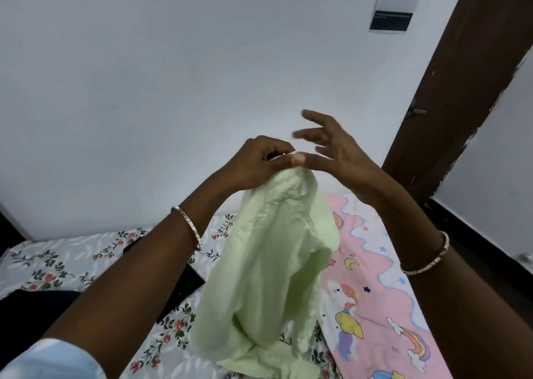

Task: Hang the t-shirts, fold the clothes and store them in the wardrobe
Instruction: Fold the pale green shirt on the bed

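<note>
A pale green garment (pixel 277 266) hangs in the air in front of me, bunched and crumpled, its lower end trailing onto the bed. My left hand (pixel 259 162) grips its top edge with curled fingers. My right hand (pixel 331 148) is beside it, thumb tip touching the cloth's top, the other fingers spread and straight, off the fabric. Both wrists wear thin bangles.
Below lies a bed with a floral white sheet (pixel 57 263) and a pink cartoon sheet (pixel 383 301). Dark clothes (pixel 37 306) lie on the bed at the left, under my left arm. A white wall stands ahead; a dark brown door (pixel 461 76) is at the right.
</note>
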